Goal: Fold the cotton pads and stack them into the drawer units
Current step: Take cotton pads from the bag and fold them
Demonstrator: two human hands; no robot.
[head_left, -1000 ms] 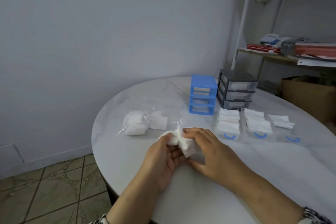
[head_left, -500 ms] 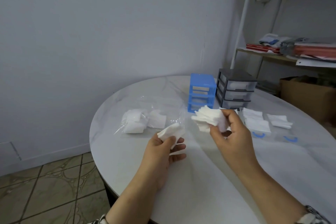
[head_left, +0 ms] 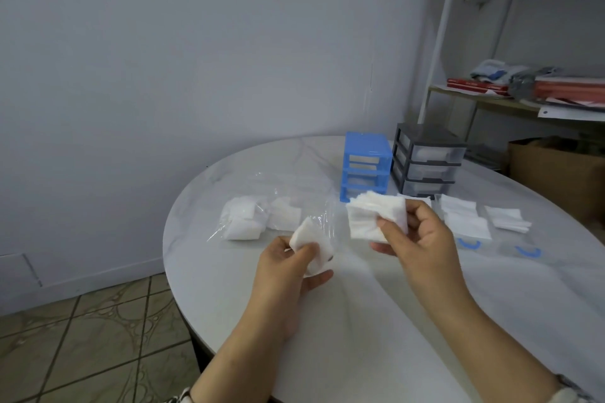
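My right hand [head_left: 414, 240] pinches a fanned bunch of white cotton pads [head_left: 370, 216] above the table, in front of the blue drawer unit [head_left: 366, 165]. My left hand [head_left: 288, 267] grips a smaller white cotton pad [head_left: 306, 235] lower and to the left. A grey drawer unit [head_left: 425, 162] stands right of the blue one. Three clear drawers with blue handles lie on the table holding stacked folded pads [head_left: 465, 221], partly hidden behind my right hand.
A clear plastic bag with more cotton pads [head_left: 244, 217] lies at the left on the round white table [head_left: 360, 321]. A metal shelf with books [head_left: 474, 85] and a cardboard box [head_left: 556, 170] stand at the right. Tiled floor shows left of the table.
My hands came apart from a shared bundle. The right hand lifted a bunch of pads up and right, and the left hand kept a smaller pad.
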